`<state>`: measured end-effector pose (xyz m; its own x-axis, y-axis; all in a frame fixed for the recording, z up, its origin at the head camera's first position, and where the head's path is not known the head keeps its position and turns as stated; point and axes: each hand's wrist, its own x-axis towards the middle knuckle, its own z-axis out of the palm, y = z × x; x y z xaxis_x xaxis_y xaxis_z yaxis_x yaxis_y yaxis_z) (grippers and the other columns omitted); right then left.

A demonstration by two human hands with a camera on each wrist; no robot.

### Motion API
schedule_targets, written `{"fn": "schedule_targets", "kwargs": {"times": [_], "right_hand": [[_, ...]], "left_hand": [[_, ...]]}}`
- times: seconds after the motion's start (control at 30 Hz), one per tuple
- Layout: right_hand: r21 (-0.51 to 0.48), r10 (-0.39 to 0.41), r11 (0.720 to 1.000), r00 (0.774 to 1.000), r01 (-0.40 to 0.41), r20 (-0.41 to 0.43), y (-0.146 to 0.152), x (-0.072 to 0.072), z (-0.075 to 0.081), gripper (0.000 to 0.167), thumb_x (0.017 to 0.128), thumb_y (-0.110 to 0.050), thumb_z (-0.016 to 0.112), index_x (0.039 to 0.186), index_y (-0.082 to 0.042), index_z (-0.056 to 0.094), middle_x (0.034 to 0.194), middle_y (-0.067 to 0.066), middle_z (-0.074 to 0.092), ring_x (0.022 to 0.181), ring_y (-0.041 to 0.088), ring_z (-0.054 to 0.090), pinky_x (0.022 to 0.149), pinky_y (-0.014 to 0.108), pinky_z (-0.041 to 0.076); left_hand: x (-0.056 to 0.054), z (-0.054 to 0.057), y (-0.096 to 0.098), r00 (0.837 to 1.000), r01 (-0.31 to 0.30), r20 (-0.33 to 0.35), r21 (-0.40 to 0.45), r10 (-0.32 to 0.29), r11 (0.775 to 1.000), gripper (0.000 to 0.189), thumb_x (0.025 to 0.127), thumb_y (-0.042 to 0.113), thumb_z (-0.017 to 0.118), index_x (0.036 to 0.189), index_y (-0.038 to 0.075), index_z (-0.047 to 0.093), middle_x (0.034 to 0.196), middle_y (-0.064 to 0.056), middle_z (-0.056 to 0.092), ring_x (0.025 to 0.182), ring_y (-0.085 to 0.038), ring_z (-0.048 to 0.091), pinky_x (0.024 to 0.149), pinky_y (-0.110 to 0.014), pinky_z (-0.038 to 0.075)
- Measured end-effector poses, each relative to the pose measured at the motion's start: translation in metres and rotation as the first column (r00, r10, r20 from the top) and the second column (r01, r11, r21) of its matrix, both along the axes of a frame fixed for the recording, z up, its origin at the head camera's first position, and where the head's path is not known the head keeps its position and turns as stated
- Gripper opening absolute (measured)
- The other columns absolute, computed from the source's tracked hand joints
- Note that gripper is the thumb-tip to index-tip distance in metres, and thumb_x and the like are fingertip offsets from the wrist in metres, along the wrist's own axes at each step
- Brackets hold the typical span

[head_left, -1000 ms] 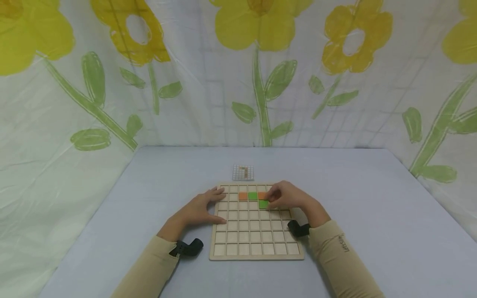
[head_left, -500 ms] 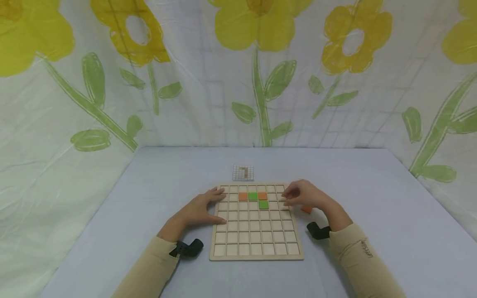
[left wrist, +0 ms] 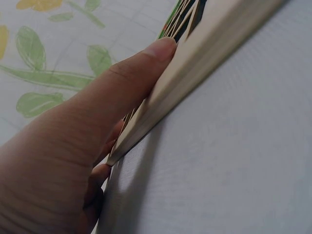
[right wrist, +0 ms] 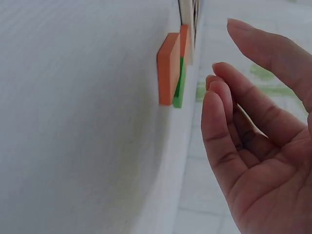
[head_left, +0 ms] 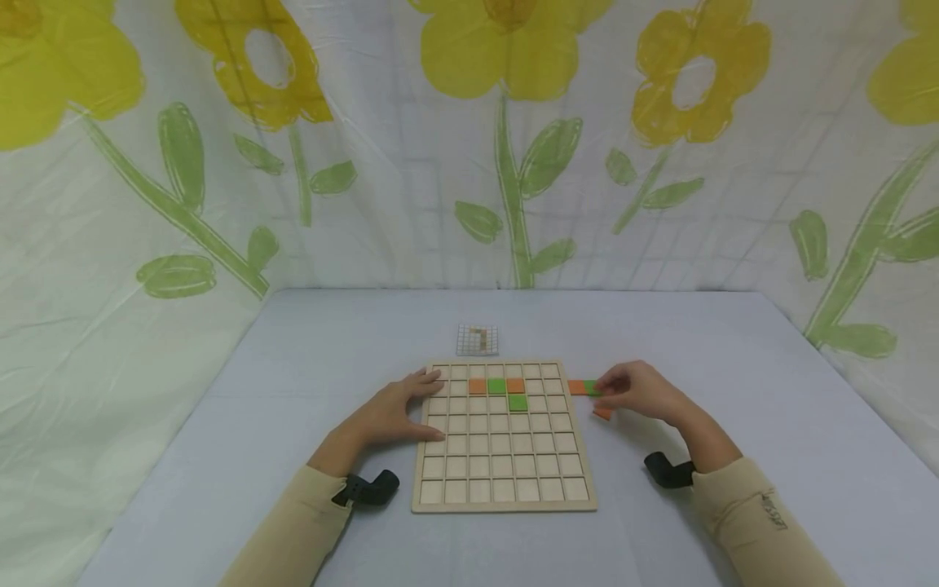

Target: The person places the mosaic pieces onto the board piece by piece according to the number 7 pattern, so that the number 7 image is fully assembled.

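Note:
A wooden grid board (head_left: pixel 480 469) lies on the table. In its upper part sit an orange tile (head_left: pixel 478 386), a green tile (head_left: pixel 496 386) and another orange tile (head_left: pixel 515 386) in a row, with a green tile (head_left: pixel 517 403) below the last. My left hand (head_left: pixel 392 414) rests at the board's left edge, thumb and fingers spread; its thumb (left wrist: pixel 161 51) touches the frame in the left wrist view. Past the right edge, my right hand (head_left: pixel 641 393) hovers over loose tiles, nothing between its fingers. An orange tile (right wrist: pixel 168 70) and a green tile (right wrist: pixel 178 99) lie nearest it.
Another loose orange tile (head_left: pixel 576 387) lies right beside the board's right edge. Behind the board is a small gridded card (head_left: pixel 478 340) with a coloured pattern. A flower-printed curtain (head_left: pixel 396 147) hangs behind the table.
My right hand has moved off the board to the right, leaving the upper tiles uncovered and bringing the loose tiles into view. My left hand has stayed put.

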<state>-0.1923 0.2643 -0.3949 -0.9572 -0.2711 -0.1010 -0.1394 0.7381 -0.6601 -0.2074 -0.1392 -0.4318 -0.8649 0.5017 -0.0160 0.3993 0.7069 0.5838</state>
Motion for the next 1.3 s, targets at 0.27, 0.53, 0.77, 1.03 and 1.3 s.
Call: {"fn": "schedule_targets", "kwargs": {"times": [0.27,0.53,0.77,1.03,1.3], "right_hand": [[-0.004,-0.056,0.998,0.998,0.056,0.03,0.008,0.011,-0.007,0.032,0.075,-0.02,0.077,0.098,0.001,0.068,0.089,0.006,0.067,0.078,0.012,0.057,0.065,0.024,0.049],[0.01,-0.078,0.997,0.996,0.077,0.042,0.009,0.016,-0.011,0.035,0.072,-0.017,0.079,0.098,0.003,0.065,0.086,0.006,0.064,0.077,0.014,0.055,0.064,0.024,0.048],[0.04,-0.076,0.996,0.997,0.074,0.034,0.009,0.017,-0.012,0.031,0.071,-0.015,0.08,0.094,0.001,0.066,0.083,0.005,0.062,0.076,0.015,0.054,0.064,0.025,0.047],[0.068,-0.05,0.996,0.999,0.05,-0.012,0.006,0.016,-0.012,0.027,0.071,-0.016,0.08,0.09,-0.001,0.066,0.08,0.003,0.061,0.073,0.014,0.052,0.061,0.022,0.046],[0.078,0.002,0.997,1.0,-0.001,-0.011,0.006,0.012,-0.01,0.021,0.073,-0.011,0.076,0.088,0.0,0.066,0.079,0.004,0.062,0.072,0.013,0.053,0.06,0.022,0.047]], "left_hand": [[-0.001,0.0,-0.001,1.0,0.005,0.005,0.009,-0.005,1.0,0.089,0.064,0.059,0.076,0.138,0.02,0.047,0.152,0.006,0.031,0.144,-0.025,0.019,0.116,-0.052,0.019],[0.0,0.0,-0.002,1.0,0.01,0.0,0.017,-0.01,1.0,0.088,0.064,0.059,0.076,0.138,0.019,0.047,0.152,0.006,0.032,0.144,-0.026,0.019,0.115,-0.053,0.02],[0.0,-0.001,-0.002,1.0,0.005,0.005,0.018,-0.005,1.0,0.088,0.064,0.059,0.076,0.138,0.02,0.047,0.152,0.006,0.031,0.144,-0.025,0.019,0.116,-0.052,0.019],[0.0,0.0,-0.002,1.0,-0.004,0.004,0.004,0.004,1.0,0.089,0.064,0.058,0.076,0.137,0.019,0.047,0.152,0.004,0.031,0.144,-0.026,0.019,0.116,-0.052,0.019],[0.0,-0.001,-0.001,1.0,-0.012,0.013,0.007,0.012,1.0,0.089,0.063,0.06,0.076,0.138,0.021,0.047,0.152,0.007,0.031,0.144,-0.024,0.019,0.116,-0.052,0.019]]}}
